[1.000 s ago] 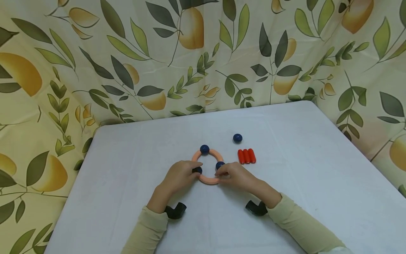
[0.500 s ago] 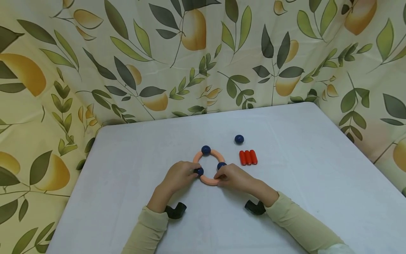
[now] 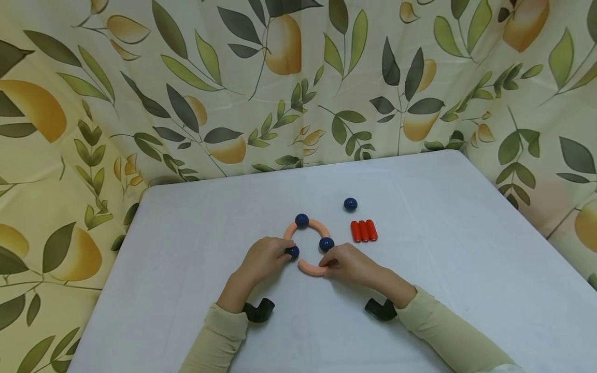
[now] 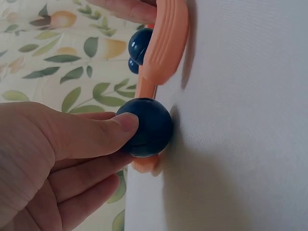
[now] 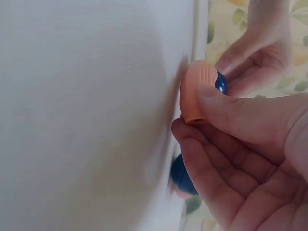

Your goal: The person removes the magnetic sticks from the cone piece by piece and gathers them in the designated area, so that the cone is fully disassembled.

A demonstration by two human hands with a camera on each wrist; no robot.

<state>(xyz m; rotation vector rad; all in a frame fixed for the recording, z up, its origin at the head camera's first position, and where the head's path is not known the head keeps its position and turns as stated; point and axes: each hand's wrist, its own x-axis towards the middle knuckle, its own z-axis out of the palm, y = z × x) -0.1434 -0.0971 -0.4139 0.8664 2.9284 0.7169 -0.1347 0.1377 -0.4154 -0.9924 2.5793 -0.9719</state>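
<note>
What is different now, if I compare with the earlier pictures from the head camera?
The near arc, pinched by the right hand, has moved toward the person and slightly right; its left end, which met the left ball, is now apart from it. The left hand still holds that ball. The red rods and the loose ball stayed put.

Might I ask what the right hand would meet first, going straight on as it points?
Carrying its curved orange piece, the right hand would probably meet the blue ball pinched by the left hand; depth is uncertain.
</note>
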